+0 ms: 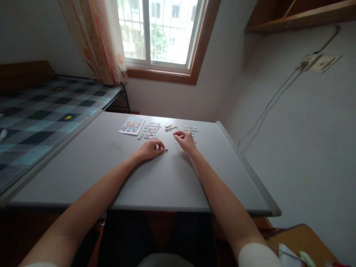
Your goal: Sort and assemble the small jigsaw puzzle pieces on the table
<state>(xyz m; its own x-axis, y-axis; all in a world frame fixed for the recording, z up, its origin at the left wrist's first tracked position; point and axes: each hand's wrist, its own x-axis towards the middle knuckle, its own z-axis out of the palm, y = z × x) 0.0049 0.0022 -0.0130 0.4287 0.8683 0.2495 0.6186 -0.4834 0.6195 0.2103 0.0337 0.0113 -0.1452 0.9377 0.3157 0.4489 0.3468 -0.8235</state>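
Low over the middle of the table, my left hand (152,149) has its thumb and fingertips closed at the edge of a small dark and yellow jigsaw puzzle piece (166,151) lying on the surface. To the right and slightly farther away is my right hand (185,141), fingers bent and tips close together above the table; anything between them is too small to make out. Loose puzzle pieces (151,129) are spread out beyond my left hand. A small heap of pieces (171,128) lies beyond the gap between my hands, and more pieces (191,129) lie behind my right hand, which partly covers them.
A printed picture sheet (131,125) lies left of the pieces on the grey table (91,170). A bed with a checked cover (61,107) stands at the left. The window (158,33) is ahead; a wall with cables (267,107) rises on the right.
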